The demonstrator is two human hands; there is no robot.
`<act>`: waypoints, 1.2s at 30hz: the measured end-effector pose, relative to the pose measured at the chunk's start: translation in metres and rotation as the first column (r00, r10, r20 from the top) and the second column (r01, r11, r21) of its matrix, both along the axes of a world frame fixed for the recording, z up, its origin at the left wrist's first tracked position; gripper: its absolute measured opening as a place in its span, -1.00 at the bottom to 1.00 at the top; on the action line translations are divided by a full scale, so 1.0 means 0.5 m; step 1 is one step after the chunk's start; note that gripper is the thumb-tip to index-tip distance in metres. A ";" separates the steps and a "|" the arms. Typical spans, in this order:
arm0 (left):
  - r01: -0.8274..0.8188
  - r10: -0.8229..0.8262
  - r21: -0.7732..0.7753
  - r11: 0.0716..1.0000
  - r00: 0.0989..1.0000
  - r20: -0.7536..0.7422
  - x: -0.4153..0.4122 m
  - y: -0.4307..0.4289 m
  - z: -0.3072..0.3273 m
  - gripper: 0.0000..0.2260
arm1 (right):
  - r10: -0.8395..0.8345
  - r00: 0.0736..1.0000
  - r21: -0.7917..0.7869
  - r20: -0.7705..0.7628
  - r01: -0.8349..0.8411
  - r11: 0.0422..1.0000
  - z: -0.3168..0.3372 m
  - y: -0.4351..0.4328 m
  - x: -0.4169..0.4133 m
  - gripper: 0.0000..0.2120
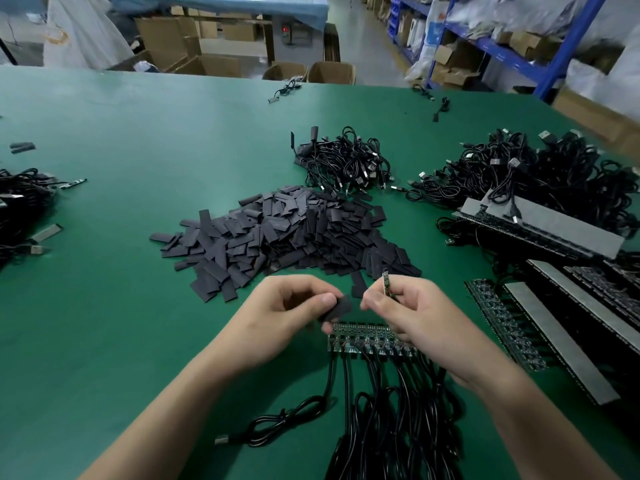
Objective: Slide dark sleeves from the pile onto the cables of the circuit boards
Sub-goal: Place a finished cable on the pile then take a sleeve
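green table, sleeve pile, cable bundles

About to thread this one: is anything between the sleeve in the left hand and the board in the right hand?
Nothing visible. The left hand pinches the dark sleeve, the right hand holds the narrow circuit board roughly upright, with only an open gap between them.

Heaped dark sleeves lie beyond cabled circuit boards.
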State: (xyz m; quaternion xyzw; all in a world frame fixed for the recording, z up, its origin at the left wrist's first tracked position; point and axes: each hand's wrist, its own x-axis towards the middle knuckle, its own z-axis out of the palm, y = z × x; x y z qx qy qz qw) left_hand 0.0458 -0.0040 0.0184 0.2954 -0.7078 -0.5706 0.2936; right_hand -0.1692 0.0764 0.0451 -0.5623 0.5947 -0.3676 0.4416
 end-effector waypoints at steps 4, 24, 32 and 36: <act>-0.060 0.065 0.067 0.996 0.994 -0.082 -0.002 0.029 -0.006 -0.88 | 0.093 0.993 -0.023 0.074 -0.091 0.996 0.003 0.003 0.025 -0.74; -0.197 0.190 -0.094 0.976 0.978 -0.081 0.005 0.043 -0.016 -0.81 | 0.023 0.941 0.083 0.339 -0.054 0.995 -0.019 0.004 0.045 -0.91; -0.161 0.156 -0.023 0.987 0.978 -0.135 -0.002 0.047 -0.014 -0.82 | -0.017 0.933 0.120 0.358 -0.029 0.992 -0.028 0.002 0.038 -0.78; -0.142 0.141 0.004 0.990 0.980 -0.142 -0.003 0.046 -0.014 -0.81 | -0.011 0.929 0.112 0.369 -0.033 0.993 -0.031 0.003 0.034 -0.83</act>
